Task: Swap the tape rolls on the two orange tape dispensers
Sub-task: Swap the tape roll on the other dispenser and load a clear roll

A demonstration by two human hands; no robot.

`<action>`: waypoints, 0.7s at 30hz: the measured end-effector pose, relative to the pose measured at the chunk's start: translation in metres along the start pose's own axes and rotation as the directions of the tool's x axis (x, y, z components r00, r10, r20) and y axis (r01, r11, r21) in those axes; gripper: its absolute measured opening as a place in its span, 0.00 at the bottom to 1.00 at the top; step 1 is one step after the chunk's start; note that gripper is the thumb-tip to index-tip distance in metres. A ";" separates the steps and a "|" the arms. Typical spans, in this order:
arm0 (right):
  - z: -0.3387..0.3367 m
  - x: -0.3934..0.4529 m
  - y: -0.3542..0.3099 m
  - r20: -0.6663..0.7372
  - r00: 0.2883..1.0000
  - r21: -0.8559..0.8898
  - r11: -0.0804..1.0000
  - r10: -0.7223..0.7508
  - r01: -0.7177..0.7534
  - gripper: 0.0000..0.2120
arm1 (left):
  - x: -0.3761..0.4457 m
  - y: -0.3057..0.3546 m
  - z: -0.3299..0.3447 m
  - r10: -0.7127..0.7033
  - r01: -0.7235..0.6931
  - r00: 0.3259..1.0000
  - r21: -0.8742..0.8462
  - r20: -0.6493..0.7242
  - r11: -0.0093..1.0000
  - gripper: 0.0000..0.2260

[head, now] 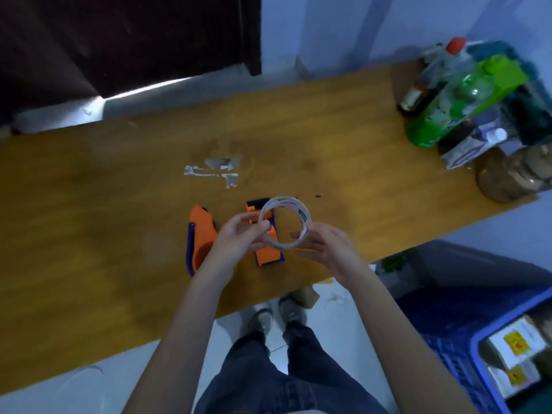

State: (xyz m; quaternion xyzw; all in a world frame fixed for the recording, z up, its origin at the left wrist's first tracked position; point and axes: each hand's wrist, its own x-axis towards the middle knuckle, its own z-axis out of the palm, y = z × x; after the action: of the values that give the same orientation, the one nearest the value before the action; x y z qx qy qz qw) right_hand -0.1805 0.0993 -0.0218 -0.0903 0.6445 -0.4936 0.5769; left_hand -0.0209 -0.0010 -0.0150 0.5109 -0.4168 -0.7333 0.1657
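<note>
A thin white tape roll [300, 209] is held up above the wooden table [89, 204]. My left hand [239, 239] pinches the roll's left rim between thumb and fingers. My right hand [324, 245] touches its right rim with the fingers nearly straight. Two orange tape dispensers with purple edges lie on the table under my hands: the left dispenser [201, 231] beside my left wrist, the right dispenser [267, 252] partly hidden behind the roll and my left fingers. No roll is visible on either dispenser.
Scraps of silver tape [213, 171] stick to the table beyond the dispensers. Bottles [442, 115], a carton and a glass jar [507, 177] crowd the table's far right corner. A blue crate [478, 339] with boxes stands on the floor at right.
</note>
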 end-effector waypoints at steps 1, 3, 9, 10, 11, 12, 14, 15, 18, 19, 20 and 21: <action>-0.002 0.003 0.000 0.035 0.999 -0.004 1.000 0.017 -0.017 0.10 | -0.002 -0.001 0.001 0.000 0.000 1.000 -0.006 -0.023 1.000 0.10; -0.005 0.011 -0.001 0.057 0.996 -0.017 0.998 0.065 -0.065 0.13 | -0.006 -0.004 0.005 0.000 -0.001 0.997 -0.009 -0.076 1.000 0.15; -0.007 0.035 0.012 -0.018 0.968 -0.420 0.877 0.249 -0.234 0.18 | -0.015 -0.015 0.011 -0.018 -0.006 0.965 -0.093 -0.263 0.996 0.14; -0.005 0.037 0.015 0.006 0.951 -0.471 0.840 0.309 -0.270 0.19 | -0.017 -0.016 0.011 -0.022 -0.007 0.959 -0.103 -0.282 0.995 0.14; -0.001 0.038 0.016 0.030 0.932 -0.498 0.814 0.361 -0.299 0.20 | -0.019 -0.017 0.012 -0.024 -0.010 0.955 -0.112 -0.294 0.994 0.15; 0.003 0.038 0.018 0.051 0.915 -0.504 0.801 0.400 -0.322 0.21 | -0.020 -0.019 0.013 -0.023 -0.014 0.952 -0.120 -0.304 0.993 0.16; 0.008 0.043 0.024 0.078 0.899 -0.450 0.820 0.430 -0.353 0.22 | -0.022 -0.020 0.015 -0.015 -0.028 0.946 -0.125 -0.324 0.992 0.14; 0.009 0.046 0.028 0.081 0.898 -0.405 0.837 0.432 -0.367 0.22 | -0.023 -0.020 0.016 -0.008 -0.036 0.943 -0.124 -0.333 0.992 0.12; 0.013 0.052 0.036 0.058 0.892 -0.326 0.854 0.447 -0.406 0.21 | -0.023 -0.022 0.018 0.006 -0.049 0.933 -0.109 -0.359 0.993 0.07; 0.014 0.053 0.037 0.057 0.891 -0.309 0.856 0.451 -0.414 0.21 | -0.023 -0.022 0.018 0.004 -0.046 0.932 -0.107 -0.363 0.993 0.07; 0.015 0.053 0.036 0.058 0.889 -0.300 0.858 0.454 -0.418 0.20 | -0.023 -0.021 0.018 -0.002 -0.041 0.931 -0.110 -0.364 0.993 0.06; 0.015 0.052 0.035 0.062 0.890 -0.293 0.861 0.452 -0.416 0.19 | -0.023 -0.020 0.018 -0.009 -0.035 0.932 -0.114 -0.362 0.993 0.06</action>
State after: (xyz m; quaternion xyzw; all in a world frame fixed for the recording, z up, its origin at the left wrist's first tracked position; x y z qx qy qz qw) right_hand -0.1683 0.0729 -0.0793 -0.0524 0.6713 -0.2508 0.6955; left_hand -0.0239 0.0346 -0.0146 0.6237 -0.3384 -0.6490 0.2743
